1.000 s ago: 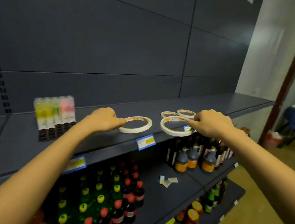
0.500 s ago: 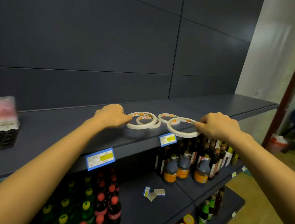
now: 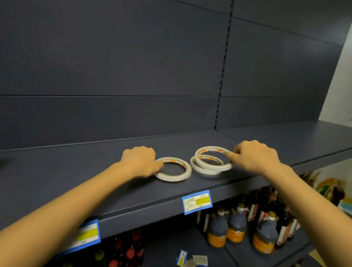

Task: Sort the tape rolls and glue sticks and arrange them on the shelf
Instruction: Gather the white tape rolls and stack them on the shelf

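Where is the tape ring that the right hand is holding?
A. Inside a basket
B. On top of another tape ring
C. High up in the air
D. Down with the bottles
B: the right hand pinches the upper tape ring, which lies tilted over a lower tape ring on the shelf.

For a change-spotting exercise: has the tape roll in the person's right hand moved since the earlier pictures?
Yes: the tape roll went back from the shelf front edge onto another roll.
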The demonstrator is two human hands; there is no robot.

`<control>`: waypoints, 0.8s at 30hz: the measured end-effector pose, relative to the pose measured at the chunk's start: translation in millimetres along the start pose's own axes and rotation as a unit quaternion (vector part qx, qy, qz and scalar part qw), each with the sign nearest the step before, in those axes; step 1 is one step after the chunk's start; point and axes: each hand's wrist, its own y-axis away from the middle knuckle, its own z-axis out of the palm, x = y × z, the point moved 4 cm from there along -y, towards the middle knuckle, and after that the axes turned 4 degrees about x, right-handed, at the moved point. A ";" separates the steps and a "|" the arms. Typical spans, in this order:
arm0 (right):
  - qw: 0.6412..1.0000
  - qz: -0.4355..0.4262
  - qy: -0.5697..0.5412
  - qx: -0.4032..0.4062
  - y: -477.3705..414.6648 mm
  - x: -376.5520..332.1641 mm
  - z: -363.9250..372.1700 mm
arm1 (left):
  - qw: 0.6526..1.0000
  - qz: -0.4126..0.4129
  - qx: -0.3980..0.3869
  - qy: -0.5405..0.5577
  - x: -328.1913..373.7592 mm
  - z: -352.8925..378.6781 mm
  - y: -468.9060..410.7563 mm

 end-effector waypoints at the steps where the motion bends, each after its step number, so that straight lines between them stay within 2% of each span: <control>1: 1.000 -0.010 -0.001 -0.004 -6.8 -0.7 4.6 | 1.000 -0.006 -0.001 -0.011 1.2 3.7 -0.2; 5: 0.998 -0.053 0.000 -0.043 -32.3 -5.7 22.2 | 0.998 -0.045 0.025 -0.028 -0.6 3.8 2.5; 9: 0.987 -0.104 0.081 -0.097 -49.4 -7.7 34.2 | 0.989 -0.087 0.106 -0.049 -5.3 -12.7 10.5; 12: 0.982 -0.156 0.102 -0.036 -62.5 -13.9 21.0 | 0.980 -0.114 0.151 -0.061 -9.0 -22.6 19.8; 15: 0.970 -0.242 0.003 0.024 -67.1 -35.7 6.0 | 0.970 -0.142 0.184 -0.070 -14.5 -28.9 35.6; 18: 0.933 -0.348 -0.090 0.026 -54.4 -73.6 -0.7 | 0.956 -0.185 0.216 -0.075 -23.5 -33.7 63.7; 24: 0.831 -0.518 -0.200 0.018 8.8 -173.0 -3.4 | 0.919 -0.297 0.240 -0.103 -51.6 -44.7 150.0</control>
